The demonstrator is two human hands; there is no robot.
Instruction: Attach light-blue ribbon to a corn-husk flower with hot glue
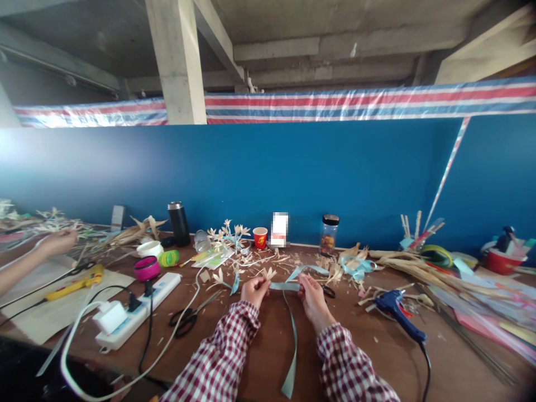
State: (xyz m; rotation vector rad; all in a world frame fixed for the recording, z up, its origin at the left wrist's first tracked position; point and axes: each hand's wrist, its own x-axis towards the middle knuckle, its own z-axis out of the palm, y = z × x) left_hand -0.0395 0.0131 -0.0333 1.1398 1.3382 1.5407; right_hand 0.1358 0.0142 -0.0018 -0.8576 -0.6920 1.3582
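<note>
A light blue ribbon (292, 335) is stretched between my two hands, and its long tail hangs down towards the table's front. My left hand (255, 291) pinches a pale husk flower (268, 274) together with one end of the ribbon. My right hand (312, 298) is closed on the ribbon a little way to the right. Left of my left hand lies another pale flower with a blue ribbon stem (220, 277). Scissors (186, 321) with black handles lie further left. A second pair of scissors (329, 291) shows partly behind my right hand.
A blue glue gun (397, 312) lies right, a yellow one (75, 283) left. A power strip (140, 310) with cables crosses the left side. Behind stand a red cup (260, 238), a jar (329, 234) and a black flask (178, 224). A co-worker's hand (61, 242) is far left.
</note>
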